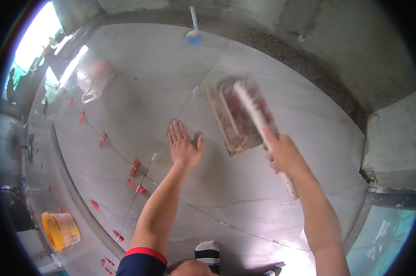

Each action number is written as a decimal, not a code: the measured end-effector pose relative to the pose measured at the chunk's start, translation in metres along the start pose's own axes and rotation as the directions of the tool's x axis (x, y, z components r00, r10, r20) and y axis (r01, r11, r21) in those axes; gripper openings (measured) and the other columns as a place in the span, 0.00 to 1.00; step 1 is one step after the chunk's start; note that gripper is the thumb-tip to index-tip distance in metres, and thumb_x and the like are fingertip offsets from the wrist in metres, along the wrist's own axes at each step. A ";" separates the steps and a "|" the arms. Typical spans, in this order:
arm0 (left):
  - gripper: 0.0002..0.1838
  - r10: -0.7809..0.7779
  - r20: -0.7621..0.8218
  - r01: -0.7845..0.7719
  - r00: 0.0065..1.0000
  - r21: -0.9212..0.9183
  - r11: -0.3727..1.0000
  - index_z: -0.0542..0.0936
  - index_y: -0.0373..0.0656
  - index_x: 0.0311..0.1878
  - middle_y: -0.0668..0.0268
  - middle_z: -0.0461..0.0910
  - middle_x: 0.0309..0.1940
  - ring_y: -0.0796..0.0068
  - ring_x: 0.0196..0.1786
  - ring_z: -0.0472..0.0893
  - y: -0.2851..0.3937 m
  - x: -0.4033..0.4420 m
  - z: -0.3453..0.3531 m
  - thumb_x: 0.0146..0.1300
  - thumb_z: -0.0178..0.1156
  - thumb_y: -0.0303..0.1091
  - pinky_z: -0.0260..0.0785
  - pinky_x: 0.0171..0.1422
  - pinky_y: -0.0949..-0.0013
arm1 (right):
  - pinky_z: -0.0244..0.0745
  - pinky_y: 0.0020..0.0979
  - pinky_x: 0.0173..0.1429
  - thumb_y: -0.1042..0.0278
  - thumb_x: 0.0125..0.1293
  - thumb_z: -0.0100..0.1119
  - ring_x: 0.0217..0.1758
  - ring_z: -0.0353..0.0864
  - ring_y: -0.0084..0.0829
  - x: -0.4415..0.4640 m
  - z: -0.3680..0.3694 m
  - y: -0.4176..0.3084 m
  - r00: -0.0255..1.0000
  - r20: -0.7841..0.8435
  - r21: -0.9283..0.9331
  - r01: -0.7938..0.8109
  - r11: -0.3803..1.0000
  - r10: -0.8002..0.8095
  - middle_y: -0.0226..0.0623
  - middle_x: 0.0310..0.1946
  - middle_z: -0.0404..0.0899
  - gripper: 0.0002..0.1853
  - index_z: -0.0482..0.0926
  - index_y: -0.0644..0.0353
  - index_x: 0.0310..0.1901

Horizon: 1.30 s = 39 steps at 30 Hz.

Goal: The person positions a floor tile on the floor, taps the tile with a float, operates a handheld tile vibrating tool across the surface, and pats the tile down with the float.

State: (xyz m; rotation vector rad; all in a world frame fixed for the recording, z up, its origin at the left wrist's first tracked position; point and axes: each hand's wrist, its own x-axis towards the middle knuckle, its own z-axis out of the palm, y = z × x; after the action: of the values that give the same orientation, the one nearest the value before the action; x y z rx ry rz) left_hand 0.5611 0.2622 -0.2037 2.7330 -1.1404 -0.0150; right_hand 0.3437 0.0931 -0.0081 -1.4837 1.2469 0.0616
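Note:
My left hand lies flat on the grey tiled floor, fingers spread, beside a tile joint and holding nothing. My right hand is wrapped round the pale handle of a tool with a broad, reddish-brown rectangular head. The head is blurred by motion, over the tile to the right of my left hand. Whether it touches the tile I cannot tell. White clips sit in the joints, and several red wedges stand along the joints at the left.
A yellow bucket lies tipped at the lower left. A clear plastic bag is on the tiles at the upper left. A pale pipe stands near the far edge, below a concrete wall. My socked foot is at the bottom.

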 end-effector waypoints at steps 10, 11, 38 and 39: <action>0.48 -0.070 0.038 0.072 0.997 -0.045 0.996 0.53 0.27 0.77 0.42 0.47 0.80 0.46 0.83 0.44 -0.003 -0.003 0.004 0.70 0.46 0.62 0.35 0.85 0.53 | 0.78 0.49 0.51 0.29 0.74 0.37 0.46 0.85 0.57 0.010 0.047 0.097 0.989 0.002 -0.237 -0.146 0.961 0.151 0.64 0.38 0.83 0.43 0.83 0.71 0.43; 0.47 -0.074 0.126 0.072 0.989 0.021 0.997 0.58 0.28 0.76 0.40 0.50 0.79 0.45 0.82 0.48 -0.006 -0.003 -0.007 0.70 0.46 0.62 0.36 0.85 0.53 | 0.80 0.49 0.49 0.29 0.74 0.38 0.43 0.86 0.56 0.012 0.047 0.107 0.986 0.105 -0.203 -0.110 0.973 0.133 0.64 0.39 0.84 0.43 0.84 0.71 0.44; 0.45 0.019 -0.003 -0.018 1.000 0.199 0.980 0.47 0.32 0.79 0.46 0.48 0.80 0.48 0.81 0.49 -0.009 0.009 0.009 0.76 0.40 0.63 0.43 0.84 0.50 | 0.61 0.33 0.17 0.22 0.69 0.41 0.11 0.63 0.25 -0.079 -0.277 0.165 0.748 -0.651 0.412 0.201 0.889 0.133 0.30 0.13 0.64 0.38 0.71 0.56 0.27; 0.45 0.040 -0.014 -0.037 0.999 0.193 0.980 0.47 0.32 0.79 0.46 0.48 0.80 0.48 0.81 0.49 -0.011 0.009 0.008 0.76 0.40 0.63 0.43 0.84 0.50 | 0.61 0.33 0.16 0.21 0.69 0.40 0.11 0.64 0.25 -0.076 -0.282 0.177 0.701 -0.711 0.350 0.287 0.892 0.053 0.30 0.13 0.64 0.38 0.71 0.56 0.26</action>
State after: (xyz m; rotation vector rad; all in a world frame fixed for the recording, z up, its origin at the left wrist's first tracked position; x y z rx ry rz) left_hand 0.5744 0.2618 -0.2125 2.8706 -1.2507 0.1317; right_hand 0.0271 -0.0315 0.0193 -1.1962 1.6207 -0.9218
